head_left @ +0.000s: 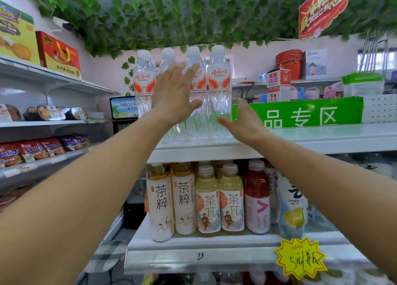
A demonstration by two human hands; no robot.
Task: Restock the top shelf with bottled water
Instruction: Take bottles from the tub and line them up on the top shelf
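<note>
Water bottles stand in a tight row at 12 o'clock on the top shelf. My left hand is flat, fingers spread, against the middle bottles; my right hand is open at 3 o'clock of the row's base, gripping nothing. I'd push low and evenly; these look tippy.

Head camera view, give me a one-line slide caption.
Both open hands, left hand and right hand, steady water bottles on the top shelf.
</note>
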